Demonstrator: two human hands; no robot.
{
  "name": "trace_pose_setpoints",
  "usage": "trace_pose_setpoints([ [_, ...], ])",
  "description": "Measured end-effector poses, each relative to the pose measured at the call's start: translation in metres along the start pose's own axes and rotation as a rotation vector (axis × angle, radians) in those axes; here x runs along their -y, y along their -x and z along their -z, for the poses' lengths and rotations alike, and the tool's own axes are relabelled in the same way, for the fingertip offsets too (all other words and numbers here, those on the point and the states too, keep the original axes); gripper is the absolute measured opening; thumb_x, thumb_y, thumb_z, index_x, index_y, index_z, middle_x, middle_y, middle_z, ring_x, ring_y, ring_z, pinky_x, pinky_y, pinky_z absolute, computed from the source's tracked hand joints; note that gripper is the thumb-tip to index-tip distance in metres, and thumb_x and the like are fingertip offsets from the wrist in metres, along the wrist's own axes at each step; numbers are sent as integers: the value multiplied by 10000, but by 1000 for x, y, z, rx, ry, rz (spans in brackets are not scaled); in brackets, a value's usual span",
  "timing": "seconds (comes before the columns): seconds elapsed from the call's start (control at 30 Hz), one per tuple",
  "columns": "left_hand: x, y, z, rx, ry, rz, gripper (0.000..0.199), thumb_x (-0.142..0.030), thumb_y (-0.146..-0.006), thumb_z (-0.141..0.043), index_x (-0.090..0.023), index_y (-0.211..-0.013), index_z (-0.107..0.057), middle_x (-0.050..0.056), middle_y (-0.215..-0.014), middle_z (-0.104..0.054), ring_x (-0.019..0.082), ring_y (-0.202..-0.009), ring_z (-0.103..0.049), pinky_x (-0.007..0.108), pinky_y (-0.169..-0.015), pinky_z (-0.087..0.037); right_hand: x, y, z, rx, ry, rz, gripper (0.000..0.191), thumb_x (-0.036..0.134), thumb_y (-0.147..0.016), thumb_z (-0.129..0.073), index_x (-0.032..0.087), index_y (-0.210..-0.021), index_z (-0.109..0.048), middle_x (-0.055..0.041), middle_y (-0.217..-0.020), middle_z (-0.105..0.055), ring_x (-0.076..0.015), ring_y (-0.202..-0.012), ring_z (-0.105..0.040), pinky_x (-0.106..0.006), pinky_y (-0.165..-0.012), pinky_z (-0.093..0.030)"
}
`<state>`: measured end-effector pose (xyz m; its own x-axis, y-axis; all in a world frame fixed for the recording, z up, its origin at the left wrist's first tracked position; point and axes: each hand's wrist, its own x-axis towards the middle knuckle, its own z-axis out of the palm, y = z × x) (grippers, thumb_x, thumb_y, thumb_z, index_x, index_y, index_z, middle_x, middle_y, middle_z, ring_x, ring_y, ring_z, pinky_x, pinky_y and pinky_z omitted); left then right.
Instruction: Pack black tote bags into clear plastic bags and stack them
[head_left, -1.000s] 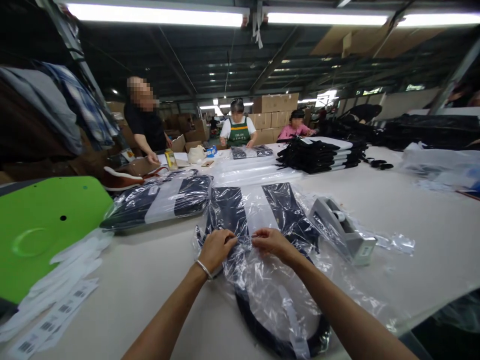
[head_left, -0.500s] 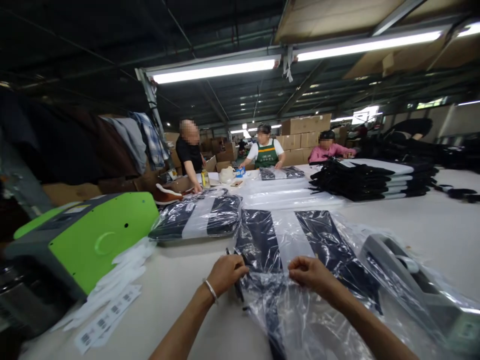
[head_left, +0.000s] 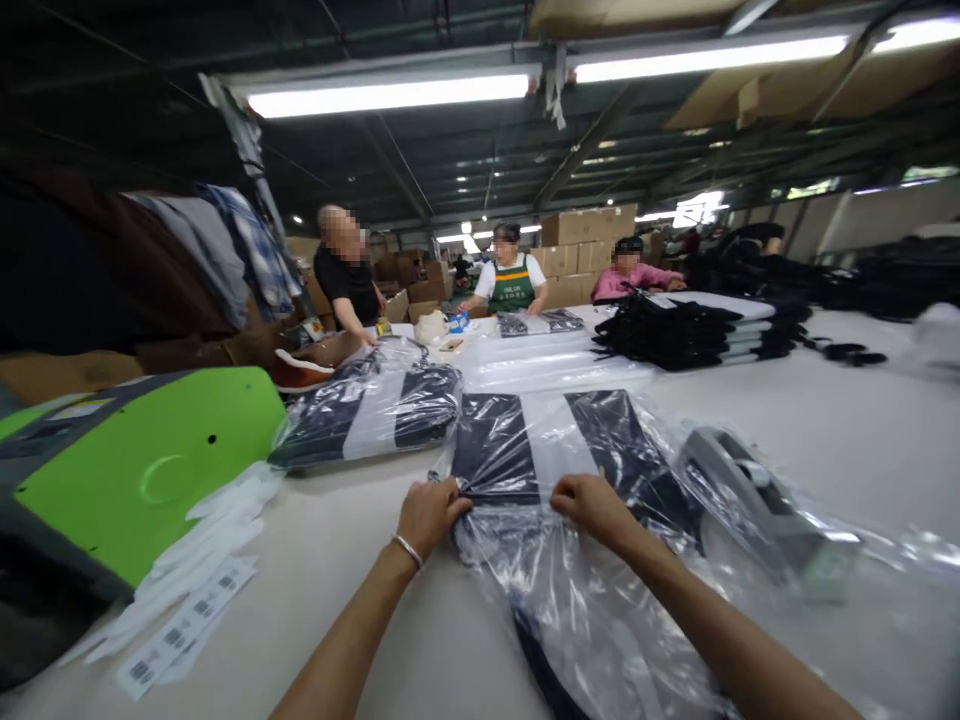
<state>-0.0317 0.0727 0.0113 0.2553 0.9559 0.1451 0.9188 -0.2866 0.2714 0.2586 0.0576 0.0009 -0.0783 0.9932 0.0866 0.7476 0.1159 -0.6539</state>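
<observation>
In front of me lies a clear plastic bag (head_left: pixel 540 575) with a folded dark fabric item (head_left: pixel 491 435) inside, crossed by a pale band (head_left: pixel 551 440). At its left edge my left hand (head_left: pixel 429 515), with a bangle on the wrist, is closed with thumb and fingers pinching the film. My right hand (head_left: pixel 592 508) is closed too, pinching the same film near the pale band. Below both hands the loose plastic spreads toward me, and a dark strap (head_left: pixel 544 660) shows through it. The film over the item is wrinkled and shiny.
A grey tape dispenser (head_left: pixel 742 500) sits at right, partly under film. Another bagged dark item (head_left: pixel 375 410) lies left, beyond label strips (head_left: pixel 187 625) and a green machine (head_left: pixel 165 470). Black folded items (head_left: pixel 675 330) are stacked behind. Several people work across the table.
My view has shifted right. Both hands keep their pinch on the plastic bag, and the film between them now lies pulled straighter across the dark item.
</observation>
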Motion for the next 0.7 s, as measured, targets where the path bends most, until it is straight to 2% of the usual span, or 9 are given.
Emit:
trace_pose_setpoints([
  [0.1, -19, 4, 3, -97, -75, -51, 134, -302, -905, -588, -187, -970, -614, 109, -1042, -648, 300, -1075, -549, 413, -928, -333, -1, -3, 0, -12, 1, -90, 81, 290, -700, -713, 212, -698, -736, -20, -689, -705, -171, -674, -618, -257, -609, -375],
  [0.2, -51, 4, 0, -191, -71, -177, 148, -276, -917, -584, -206, -1046, -607, 79, -1093, -634, 261, -1082, -534, 391, -941, -338, -5, -6, 1, 2, -19, -124, 104, 311, -671, -761, 212, -697, -744, -9, -669, -704, -163, -656, -620, -246, -593, -374],
  [0.27, -74, 1, -10, -170, -6, -226, 164, -305, -918, -595, -215, -1054, -616, 64, -1098, -641, 242, -1077, -541, 372, -931, -349, -8, -8, 2, 8, -33, -114, 114, 315, -660, -777, 212, -699, -747, -3, -661, -705, -158, -645, -621, -240, -584, -377],
  [0.33, -93, -6, -24, -102, 44, -212, 165, -335, -908, -613, -225, -1028, -637, 55, -1080, -651, 239, -1068, -546, 363, -909, -357, -11, -10, 2, 1, -42, -101, 113, 311, -660, -780, 210, -697, -745, -1, -658, -706, -158, -642, -622, -239, -583, -384],
  [0.47, -106, -19, -48, -39, 55, -129, 147, -366, -859, -671, -221, -870, -653, 46, -959, -671, 249, -987, -557, 356, -828, -356, -13, -8, 8, -36, -63, -75, 57, 253, -678, -753, 204, -700, -737, -1, -670, -712, -164, -673, -634, -247, -635, -422],
  [0.57, -104, -22, -55, -43, 64, -98, 171, -379, -842, -683, -214, -819, -643, 43, -928, -678, 244, -953, -560, 350, -807, -345, -12, 10, 31, -95, -98, -42, 86, 277, -750, -689, 208, -767, -737, -3, -745, -729, -167, -716, -644, -256, -680, -446],
  [0.63, -102, -23, -56, -44, 73, -85, 165, -375, -836, -684, -217, -812, -645, 35, -914, -682, 239, -944, -563, 347, -804, -338, -14, 34, 60, -195, -136, -29, 155, 345, -802, -644, 217, -819, -731, -9, -783, -734, -172, -716, -646, -269, -681, -458],
  [0.7, -101, -23, -56, -47, 79, -72, 151, -367, -833, -679, -220, -817, -649, 29, -912, -684, 237, -946, -566, 349, -810, -332, -25, 62, 100, -343, -128, -54, 212, 416, -816, -631, 231, -854, -728, -20, -809, -737, -186, -711, -650, -292, -678, -464],
])
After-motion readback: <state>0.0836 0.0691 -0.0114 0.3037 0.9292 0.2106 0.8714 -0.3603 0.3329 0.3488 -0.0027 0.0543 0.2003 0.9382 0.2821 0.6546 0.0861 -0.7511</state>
